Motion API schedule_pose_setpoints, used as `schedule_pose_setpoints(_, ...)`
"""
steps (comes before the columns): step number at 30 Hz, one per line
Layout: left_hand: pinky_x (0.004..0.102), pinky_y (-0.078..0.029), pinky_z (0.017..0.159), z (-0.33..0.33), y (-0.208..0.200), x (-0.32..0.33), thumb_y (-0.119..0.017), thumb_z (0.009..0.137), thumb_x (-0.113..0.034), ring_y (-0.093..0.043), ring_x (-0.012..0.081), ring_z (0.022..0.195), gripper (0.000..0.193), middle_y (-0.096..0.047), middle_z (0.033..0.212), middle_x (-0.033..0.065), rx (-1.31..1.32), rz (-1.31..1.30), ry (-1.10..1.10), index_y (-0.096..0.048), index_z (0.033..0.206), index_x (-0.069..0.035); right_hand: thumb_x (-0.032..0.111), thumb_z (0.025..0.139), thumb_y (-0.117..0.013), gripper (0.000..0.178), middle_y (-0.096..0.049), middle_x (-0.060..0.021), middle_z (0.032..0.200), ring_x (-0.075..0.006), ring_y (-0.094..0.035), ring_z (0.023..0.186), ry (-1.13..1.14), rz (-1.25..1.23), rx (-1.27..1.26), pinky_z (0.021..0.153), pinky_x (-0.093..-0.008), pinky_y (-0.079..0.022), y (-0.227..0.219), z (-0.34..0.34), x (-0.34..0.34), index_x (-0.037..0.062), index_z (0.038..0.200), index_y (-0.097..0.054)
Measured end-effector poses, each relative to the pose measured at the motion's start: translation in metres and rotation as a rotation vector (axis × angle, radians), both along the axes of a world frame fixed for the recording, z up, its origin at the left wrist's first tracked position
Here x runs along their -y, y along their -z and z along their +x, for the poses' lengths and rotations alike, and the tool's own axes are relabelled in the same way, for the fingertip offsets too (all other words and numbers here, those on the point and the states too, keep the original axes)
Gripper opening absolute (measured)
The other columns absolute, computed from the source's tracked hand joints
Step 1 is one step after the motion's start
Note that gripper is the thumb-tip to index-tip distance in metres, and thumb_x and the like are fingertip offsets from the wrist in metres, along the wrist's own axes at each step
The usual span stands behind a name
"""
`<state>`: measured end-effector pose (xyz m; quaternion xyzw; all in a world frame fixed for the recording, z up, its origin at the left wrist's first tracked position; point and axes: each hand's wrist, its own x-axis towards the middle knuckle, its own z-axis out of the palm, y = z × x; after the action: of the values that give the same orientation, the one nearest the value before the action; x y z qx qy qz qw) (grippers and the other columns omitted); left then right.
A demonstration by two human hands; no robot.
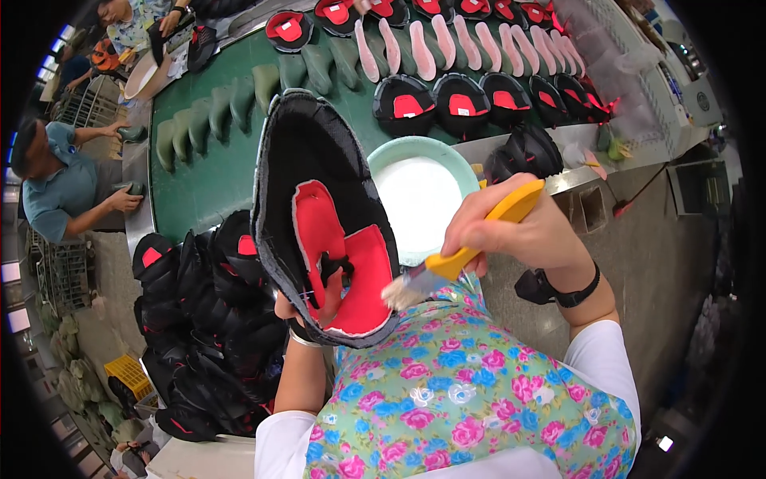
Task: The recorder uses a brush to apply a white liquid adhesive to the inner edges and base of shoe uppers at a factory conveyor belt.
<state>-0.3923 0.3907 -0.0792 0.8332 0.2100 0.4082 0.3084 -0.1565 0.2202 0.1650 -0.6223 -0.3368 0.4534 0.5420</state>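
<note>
A black shoe upper (343, 172) with red lining is tilted up in front of me, its opening facing me. My left hand (332, 297) grips its lower part, the fingers partly hidden by the material. Pinched in my right hand (523, 227) is a paintbrush (447, 263) with a yellow handle and pale bristles. The bristle tip lies at the right edge of the red lining; whether it touches I cannot tell. Just beyond, a pale green basin (413, 146) holds white liquid.
Green shoe lasts (219, 112) and pink insoles (421, 49) line the green table (199, 180). More black-and-red uppers (459, 105) stand behind the basin, and a pile of uppers (207, 335) lies at left. A co-worker (68, 180) handles dark green pieces at the far left.
</note>
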Motion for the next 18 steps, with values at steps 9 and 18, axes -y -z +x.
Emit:
schedule_pose_setpoints(9, 0.0312, -0.05, 0.07, 0.008, -0.019, 0.011, -0.072, 0.081, -0.021, -0.065, 0.022, 0.077, 0.031, -0.068, 0.088, 0.0093, 0.003, -0.46, -0.124, -0.064, 0.103, 0.0, 0.017, 0.085, -0.07, 0.019, -0.066, -0.0048, 0.066, -0.0069, -0.058, 0.052, 0.084, -0.073, 0.119, 0.048, -0.02, -0.046, 0.04, 0.008, -0.011, -0.0015, 0.081, -0.07)
schedule_pose_setpoints(18, 0.027, -0.035, 0.053, 0.044, -0.064, 0.008, -0.064, 0.09, -0.021, -0.05, 0.0095, 0.063, 0.023, -0.056, 0.074, 0.0013, 0.519, -0.693, -0.111, -0.052, 0.084, -0.003, 0.007, 0.085, -0.068, 0.01, -0.064, -0.0058, 0.073, -0.008, -0.06, 0.06, 0.165, 0.113, 0.45, 0.053, -0.0207, -0.048, 0.05, 0.035, -0.033, -0.0032, 0.083, -0.069)
